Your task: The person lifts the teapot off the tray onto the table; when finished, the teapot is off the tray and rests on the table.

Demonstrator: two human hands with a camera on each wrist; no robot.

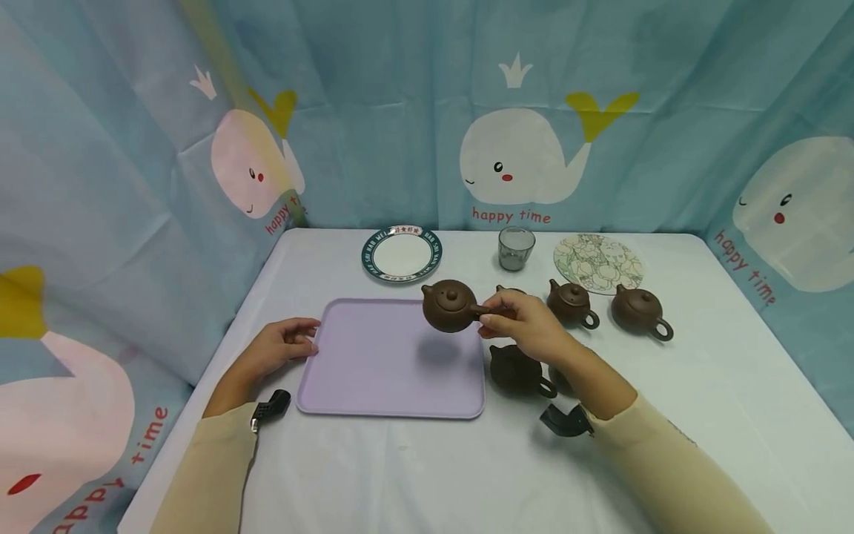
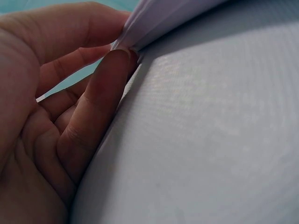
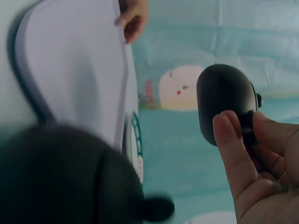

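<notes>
My right hand [image 1: 531, 324] grips a small brown teapot [image 1: 448, 305] by its handle, holding it raised over the right part of a lilac tray [image 1: 387, 363]. The lid is on and the spout points left; a shadow falls on the tray beneath. In the right wrist view the fingers and thumb close round the handle of the teapot [image 3: 222, 100]. At the tray's left rim, my left hand [image 1: 270, 350] pinches the edge between thumb and fingers, which the left wrist view shows close up at the rim [image 2: 154, 21].
Several similar teapots [image 1: 517, 369] stand right of the tray, some partly hidden by my right hand and forearm. Toward the back are a green-rimmed plate [image 1: 368, 256], a glass cup [image 1: 516, 248] and a round patterned mat [image 1: 594, 259]. A whale-print curtain [image 1: 400, 148] hangs behind the white table.
</notes>
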